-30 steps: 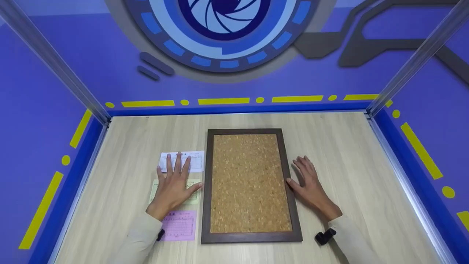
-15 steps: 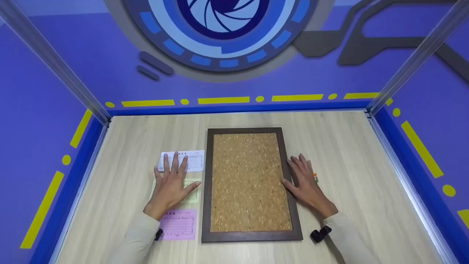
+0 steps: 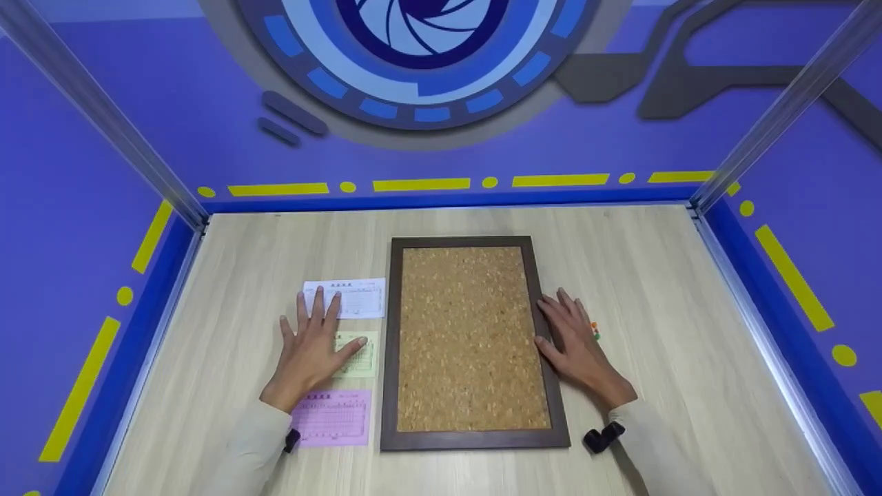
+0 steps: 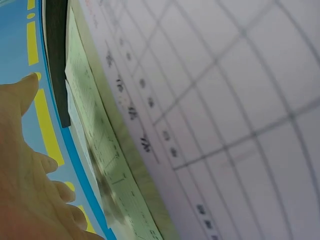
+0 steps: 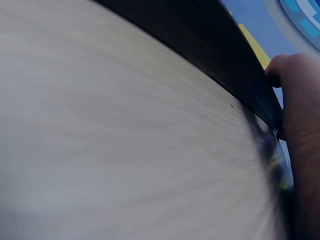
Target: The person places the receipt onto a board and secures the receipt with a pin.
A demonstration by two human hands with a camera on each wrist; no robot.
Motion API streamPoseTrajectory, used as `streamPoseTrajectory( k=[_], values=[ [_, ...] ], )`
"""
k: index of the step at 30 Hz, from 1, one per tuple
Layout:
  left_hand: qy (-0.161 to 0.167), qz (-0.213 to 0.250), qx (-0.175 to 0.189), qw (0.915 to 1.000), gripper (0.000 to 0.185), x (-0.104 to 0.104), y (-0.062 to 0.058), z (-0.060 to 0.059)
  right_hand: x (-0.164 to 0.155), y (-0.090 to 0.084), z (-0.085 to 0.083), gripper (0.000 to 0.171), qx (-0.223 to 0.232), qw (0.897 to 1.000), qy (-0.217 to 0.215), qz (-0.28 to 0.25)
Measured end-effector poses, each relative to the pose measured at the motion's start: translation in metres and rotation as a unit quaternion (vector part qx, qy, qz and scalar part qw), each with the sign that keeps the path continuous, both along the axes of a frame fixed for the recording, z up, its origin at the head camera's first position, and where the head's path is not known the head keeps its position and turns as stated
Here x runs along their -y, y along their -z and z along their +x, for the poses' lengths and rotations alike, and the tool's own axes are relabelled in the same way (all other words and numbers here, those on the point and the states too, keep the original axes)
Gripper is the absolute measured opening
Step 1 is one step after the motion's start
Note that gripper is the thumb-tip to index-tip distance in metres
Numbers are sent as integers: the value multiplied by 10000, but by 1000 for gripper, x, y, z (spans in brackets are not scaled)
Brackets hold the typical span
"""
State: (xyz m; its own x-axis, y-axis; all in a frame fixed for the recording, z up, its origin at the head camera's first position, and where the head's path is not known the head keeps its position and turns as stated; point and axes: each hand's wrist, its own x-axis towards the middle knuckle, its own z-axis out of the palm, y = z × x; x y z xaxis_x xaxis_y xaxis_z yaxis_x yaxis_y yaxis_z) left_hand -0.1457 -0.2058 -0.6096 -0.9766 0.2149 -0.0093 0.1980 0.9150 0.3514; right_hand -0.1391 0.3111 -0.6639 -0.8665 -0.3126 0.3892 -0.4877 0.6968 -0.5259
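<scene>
From the head camera, the left hand [image 3: 310, 351] is sliding back flat across the green slip [image 3: 358, 353], uncovering the white slip [image 3: 346, 297]; the right hand [image 3: 575, 341], fingers straight, is resting against the cork board [image 3: 472, 337] on the tabletop [image 3: 654, 289]. In the left wrist view, green slip [image 4: 95, 150] is lying beside relaxed fingers [image 4: 25, 165]. In the right wrist view, the thumb is touching the board's dark frame [image 5: 220, 65].

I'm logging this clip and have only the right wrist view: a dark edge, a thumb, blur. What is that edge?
Observer: It is the frame of a cork board lying flat on the table; the right hand rests flat beside it, thumb on the frame.
Operator: And the other hand?
Observer: The left hand lies flat, fingers spread, on a green slip, fingertips on a white slip.
Operator: Any other papers?
Observer: A pink slip lies by the left wrist.
</scene>
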Motion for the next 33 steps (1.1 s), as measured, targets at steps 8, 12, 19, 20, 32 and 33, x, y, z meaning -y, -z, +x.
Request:
streamPoseTrajectory(
  k=[8, 12, 19, 20, 32, 33],
  values=[
    [-125, 262, -88, 9995, 105, 6, 0, -2, 0, -1, 0, 64, 104, 9999, 36, -27],
    [-177, 445, -108, 9988, 104, 10, -1, -3, 1, -1, -1, 64, 2, 10000, 53, -51],
    [-272, 611, -228, 9975, 103, 16, 2, 0, 0, 0, -1, 63, 1, 9999, 36, -138],
    [-277, 648, -233, 9972, 102, 17, 2, 0, -1, 1, -2, 63, -13, 9999, 23, -150],
    [-425, 1207, -393, 9910, 86, 31, 0, -1, 0, 2, -1, 62, -4, 9998, 26, -197],
    [-431, 1238, -381, 9906, 85, 32, 0, 0, 0, 2, -1, 62, 9, 9998, 40, -190]
  ],
)
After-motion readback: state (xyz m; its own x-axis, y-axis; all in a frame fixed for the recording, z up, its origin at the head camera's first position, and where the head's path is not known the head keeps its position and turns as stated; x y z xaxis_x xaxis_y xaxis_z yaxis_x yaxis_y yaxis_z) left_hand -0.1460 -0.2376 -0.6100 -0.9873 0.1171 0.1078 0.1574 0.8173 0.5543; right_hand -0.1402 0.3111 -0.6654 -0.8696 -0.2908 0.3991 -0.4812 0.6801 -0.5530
